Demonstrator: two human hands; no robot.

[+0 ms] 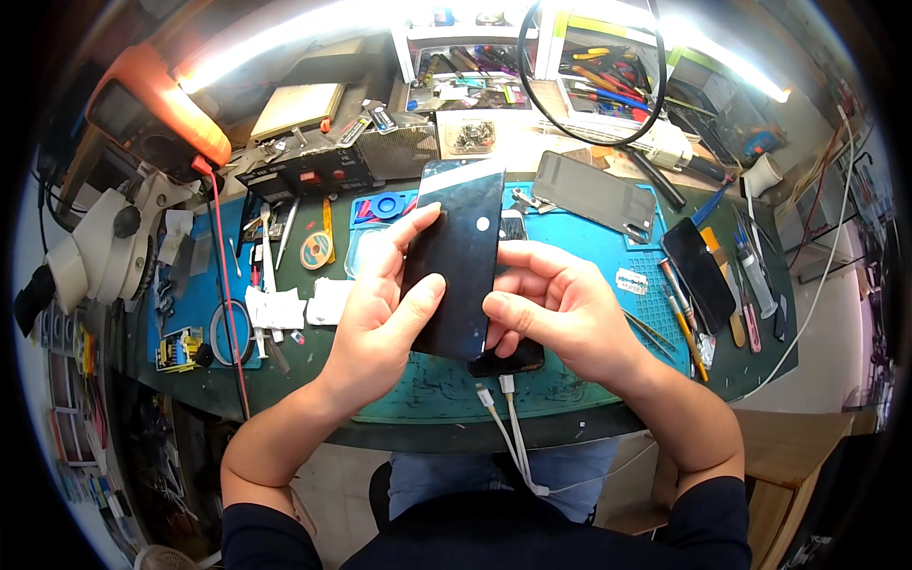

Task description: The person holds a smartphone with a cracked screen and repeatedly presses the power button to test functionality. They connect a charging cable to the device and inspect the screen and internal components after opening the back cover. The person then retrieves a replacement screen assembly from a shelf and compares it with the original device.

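A black smartphone (454, 256), its glossy dark glass face up and reflecting light, stands tilted above the work mat. My left hand (385, 313) is closed round its left edge, with the thumb on the glass and a fingertip near the upper edge. At the lower right edge my right hand (556, 309) grips it between thumb and curled fingers. Partly hidden beneath, another dark phone (521, 361) lies on the blue mat (408, 404). White charging cables (508, 418) run from near its lower end toward my lap.
A phone screen panel (597, 198) lies at the back right, and another black phone (700, 275) rests at the right among tweezers (651, 332) and screwdrivers. An orange multimeter (157, 114) and a microscope (104, 237) stand at the left. A black ring (523, 71) hangs overhead.
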